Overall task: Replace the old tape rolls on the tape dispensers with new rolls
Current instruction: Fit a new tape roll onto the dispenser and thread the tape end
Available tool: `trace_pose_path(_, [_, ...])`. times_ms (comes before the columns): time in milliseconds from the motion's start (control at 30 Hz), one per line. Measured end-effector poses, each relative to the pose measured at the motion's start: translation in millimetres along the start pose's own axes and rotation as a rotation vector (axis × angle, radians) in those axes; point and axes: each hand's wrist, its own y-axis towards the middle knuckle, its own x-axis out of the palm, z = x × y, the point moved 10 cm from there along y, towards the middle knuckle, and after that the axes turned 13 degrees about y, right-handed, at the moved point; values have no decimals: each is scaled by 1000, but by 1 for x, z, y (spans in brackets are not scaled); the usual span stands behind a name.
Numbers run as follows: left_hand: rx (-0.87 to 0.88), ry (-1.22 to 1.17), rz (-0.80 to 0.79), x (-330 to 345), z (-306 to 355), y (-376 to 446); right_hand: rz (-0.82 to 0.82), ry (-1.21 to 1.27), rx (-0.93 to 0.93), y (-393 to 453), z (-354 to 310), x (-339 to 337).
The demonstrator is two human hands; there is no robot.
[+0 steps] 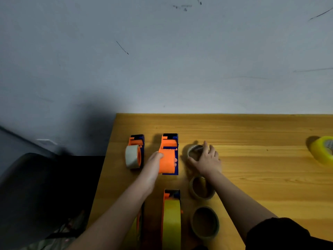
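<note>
Wooden table (252,177) runs along the grey wall, and on it stand orange-and-blue tape dispensers: one at the near edge carrying a yellow roll (172,222), one at the far left with a white roll (132,156), and an empty dispenser (169,157) between them. The left hand (155,163) grips that empty dispenser's orange hub, fingers wrapped round it. Just beside it the right hand (207,159) holds a clear roll (195,150) lying flat on the table, fingers curled over its rim, with two more rolls nearer along the same line.

smooth wood-grain table (252,177); plastic dispenser (167,163)
</note>
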Motion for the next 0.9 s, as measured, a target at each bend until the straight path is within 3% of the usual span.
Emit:
trace_pose_path(200, [90,16,-48,4,14,-26,255,553,-88,-24,-5,-52])
trace_pose_path(367, [192,17,-107,9,25,-42,-80,1001,-106,-82,-51,-38])
trace_pose_path(500, [262,48,-76,4,30,-61,-268,1120,-110,-131,-77,-19])
trace_pose_path(700, [376,63,-150,7,35,-99,-107,1213,-178,-171,-71,-33])
trace_pose_path(900, [417,307,-236,10,26,-117,-110,1225,-209,-201,-63,-39])
